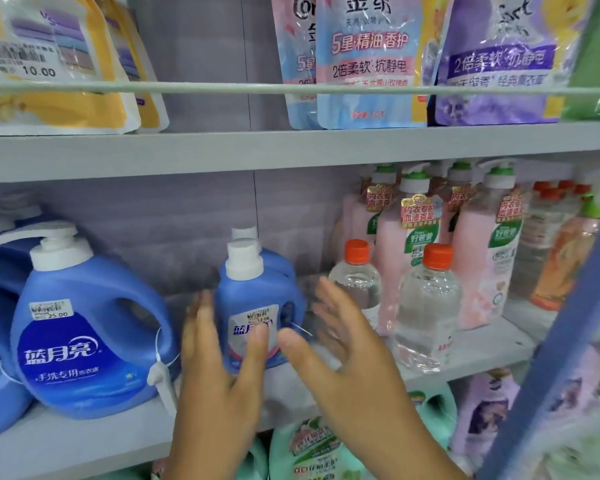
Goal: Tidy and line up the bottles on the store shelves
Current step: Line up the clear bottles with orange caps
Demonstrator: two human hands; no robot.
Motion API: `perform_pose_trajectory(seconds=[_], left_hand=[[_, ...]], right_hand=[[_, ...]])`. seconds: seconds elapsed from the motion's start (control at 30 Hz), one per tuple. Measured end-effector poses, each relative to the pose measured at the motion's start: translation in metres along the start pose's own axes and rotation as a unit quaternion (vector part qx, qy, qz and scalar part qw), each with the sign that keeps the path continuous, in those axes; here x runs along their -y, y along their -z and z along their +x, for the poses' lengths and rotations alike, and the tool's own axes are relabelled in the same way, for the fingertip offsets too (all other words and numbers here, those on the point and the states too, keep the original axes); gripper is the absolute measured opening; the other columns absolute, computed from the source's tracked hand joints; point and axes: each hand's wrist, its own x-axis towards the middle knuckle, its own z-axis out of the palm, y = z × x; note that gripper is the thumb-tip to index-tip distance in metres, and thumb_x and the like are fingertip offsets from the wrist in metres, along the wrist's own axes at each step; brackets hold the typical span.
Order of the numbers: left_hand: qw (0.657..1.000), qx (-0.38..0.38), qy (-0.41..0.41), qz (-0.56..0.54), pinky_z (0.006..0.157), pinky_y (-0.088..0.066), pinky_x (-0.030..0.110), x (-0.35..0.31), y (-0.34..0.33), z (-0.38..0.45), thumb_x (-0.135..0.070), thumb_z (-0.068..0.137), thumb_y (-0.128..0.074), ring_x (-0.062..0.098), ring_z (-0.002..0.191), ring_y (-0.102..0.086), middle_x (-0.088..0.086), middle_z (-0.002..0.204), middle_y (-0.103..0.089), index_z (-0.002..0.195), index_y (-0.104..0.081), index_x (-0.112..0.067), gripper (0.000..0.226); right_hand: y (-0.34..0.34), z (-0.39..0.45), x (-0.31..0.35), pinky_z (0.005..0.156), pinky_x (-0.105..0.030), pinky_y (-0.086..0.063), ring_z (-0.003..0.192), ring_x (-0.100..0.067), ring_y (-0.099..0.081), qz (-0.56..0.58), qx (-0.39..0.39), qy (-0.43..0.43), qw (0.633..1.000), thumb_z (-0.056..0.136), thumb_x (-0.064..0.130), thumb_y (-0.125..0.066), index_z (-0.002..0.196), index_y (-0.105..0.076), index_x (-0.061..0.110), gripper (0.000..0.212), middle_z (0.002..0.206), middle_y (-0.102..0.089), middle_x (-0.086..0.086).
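head view showed your left hand (215, 362) and right hand (340, 355), fingers spread wide and gripping nothing, flanking the small blue bottle (257, 306) on the middle shelf (84, 441); probably rigid, smooth, liquid-heavy, best clasped by both flanks.

Head camera faces the shelf (291, 150) closely, angled slightly downward

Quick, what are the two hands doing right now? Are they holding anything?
Left hand: open, fingers straight, thumb in front of the small blue bottle, not gripping it.
Right hand: open, fingers spread, holding nothing.
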Motion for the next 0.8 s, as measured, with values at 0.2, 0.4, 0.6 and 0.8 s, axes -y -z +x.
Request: perform_pose_trajectory(seconds=[0.2, 0.4, 0.6, 0.8], left_hand=[[0.995, 0.038, 0.006, -0.089, 0.108, -0.046, 0.023, -0.048, -0.08, -0.02, -0.046, 0.085, -0.073, -0.006, 0.126, -0.053, -0.02, 0.139, -0.054, 0.14, -0.046, -0.035, 0.062], [0.991, 0.018, 0.129, -0.029, 0.077, -0.044, 0.011, -0.043, -0.152, -0.015, -0.027, 0.079, -0.085, 0.002, 0.099, -0.062, -0.025, 0.107, -0.059, 0.132, -0.045, -0.033, 0.066], [0.988, -0.028, 0.152, -0.027, 0.075, -0.051, 0.022, -0.06, -0.153, -0.038, -0.027, 0.07, -0.091, 0.003, 0.091, -0.071, -0.019, 0.1, -0.072, 0.109, -0.06, -0.035, 0.05], [0.983, -0.037, 0.167, -0.072, 0.079, -0.055, 0.028, -0.102, -0.134, -0.098, -0.021, 0.074, -0.089, 0.004, 0.089, -0.074, -0.011, 0.101, -0.077, 0.112, -0.066, -0.031, 0.046]], right_hand=[[0.12, -0.008, -0.047, 0.103, -0.041, -0.047, 0.118, -0.009, -0.051, -0.156, -0.23, 0.028, 0.96, 0.085, 0.042, -0.075, 0.133, -0.047, 0.037, 0.056, 0.123, -0.041, 0.026], [0.15, 0.015, -0.098, 0.094, -0.022, -0.051, 0.11, 0.008, -0.059, -0.069, -0.037, -0.074, 0.994, 0.07, 0.046, -0.087, 0.131, -0.051, 0.041, 0.072, 0.127, -0.059, 0.019], [0.177, 0.025, -0.093, 0.082, -0.017, -0.055, 0.096, 0.008, -0.066, -0.027, 0.011, -0.057, 0.998, 0.067, 0.034, -0.091, 0.121, -0.06, 0.034, 0.062, 0.113, -0.069, 0.016], [0.211, -0.019, -0.068, 0.073, -0.005, -0.047, 0.096, 0.014, -0.061, -0.02, 0.013, -0.064, 0.998, 0.065, 0.041, -0.091, 0.12, -0.056, 0.041, 0.065, 0.117, -0.063, 0.021]])
